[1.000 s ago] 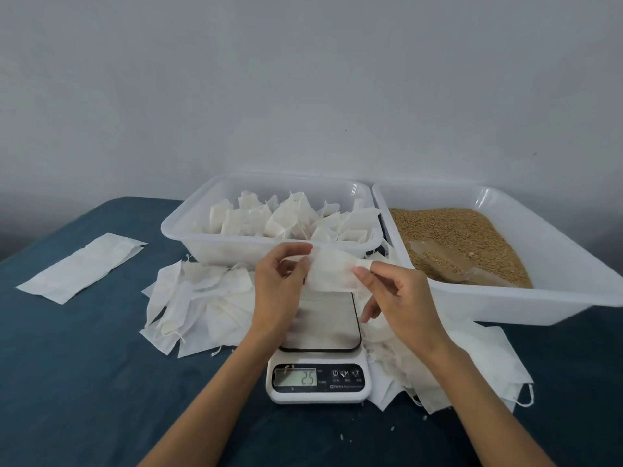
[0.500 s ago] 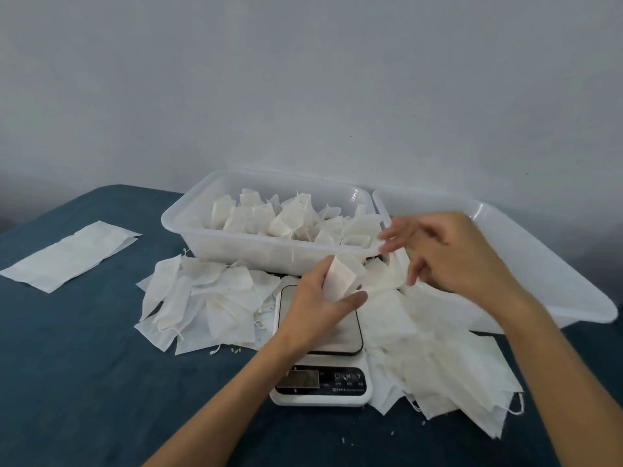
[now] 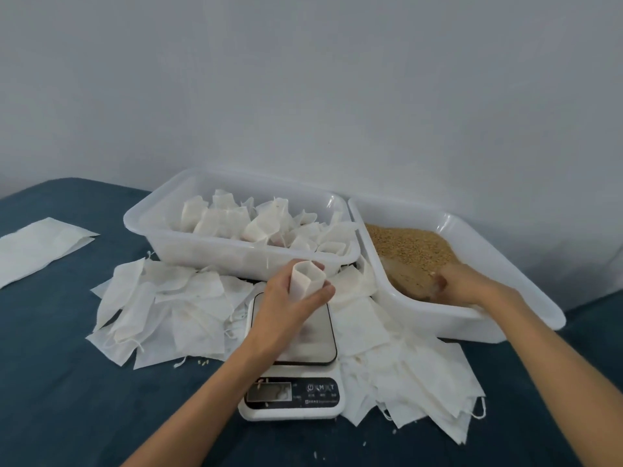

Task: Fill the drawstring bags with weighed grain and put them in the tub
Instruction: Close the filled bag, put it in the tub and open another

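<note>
Nearest, a kitchen scale (image 3: 292, 382) stands on the blue-covered counter (image 3: 67, 399) among loose empty bags (image 3: 161, 308). Above its platform the left hand (image 3: 290, 305) grips an open drawstring bag (image 3: 305, 281) upright, mouth up. Farther right, the right hand (image 3: 462, 284) rests in the grain (image 3: 408, 251) of the right tub (image 3: 526, 298), its finger position indiscernible; filled bags (image 3: 256, 224) occupy the left tub (image 3: 209, 257).

Both tubs (image 3: 209, 254) (image 3: 472, 315) are glossy translucent white plastic, the bags (image 3: 168, 308) matt white non-woven cloth, the scale (image 3: 293, 396) smooth white plastic with a reflective platform, the table cover (image 3: 67, 399) matt teal fabric.
</note>
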`<state>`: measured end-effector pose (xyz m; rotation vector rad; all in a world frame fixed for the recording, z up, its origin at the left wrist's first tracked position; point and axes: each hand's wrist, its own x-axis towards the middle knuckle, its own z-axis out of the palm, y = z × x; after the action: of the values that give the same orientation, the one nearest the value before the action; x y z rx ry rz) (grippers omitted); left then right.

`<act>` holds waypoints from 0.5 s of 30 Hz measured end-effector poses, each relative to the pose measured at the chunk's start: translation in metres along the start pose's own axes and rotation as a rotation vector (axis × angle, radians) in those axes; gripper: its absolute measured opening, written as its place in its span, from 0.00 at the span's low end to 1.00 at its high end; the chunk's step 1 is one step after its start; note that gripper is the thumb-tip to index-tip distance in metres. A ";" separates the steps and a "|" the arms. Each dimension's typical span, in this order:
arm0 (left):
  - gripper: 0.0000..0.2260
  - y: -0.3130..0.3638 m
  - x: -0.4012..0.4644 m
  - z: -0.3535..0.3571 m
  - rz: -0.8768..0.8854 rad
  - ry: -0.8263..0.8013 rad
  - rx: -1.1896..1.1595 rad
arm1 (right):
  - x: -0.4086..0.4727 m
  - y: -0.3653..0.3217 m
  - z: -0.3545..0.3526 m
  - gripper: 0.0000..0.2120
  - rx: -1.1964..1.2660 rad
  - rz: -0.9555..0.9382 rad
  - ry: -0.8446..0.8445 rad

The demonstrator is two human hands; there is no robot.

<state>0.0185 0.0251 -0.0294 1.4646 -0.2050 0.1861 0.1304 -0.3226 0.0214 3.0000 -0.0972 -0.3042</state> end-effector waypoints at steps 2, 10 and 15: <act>0.10 -0.002 0.001 -0.001 0.004 0.019 0.025 | -0.006 0.011 -0.015 0.07 -0.024 -0.003 0.041; 0.09 -0.004 0.000 0.001 0.019 -0.005 0.025 | -0.031 0.026 -0.059 0.11 -0.292 0.119 0.075; 0.09 -0.001 -0.002 0.002 0.015 -0.004 0.027 | -0.018 -0.017 -0.033 0.07 -0.166 0.028 0.083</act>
<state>0.0170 0.0234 -0.0311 1.4910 -0.2171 0.1988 0.1204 -0.3007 0.0545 2.8391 -0.1009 -0.1758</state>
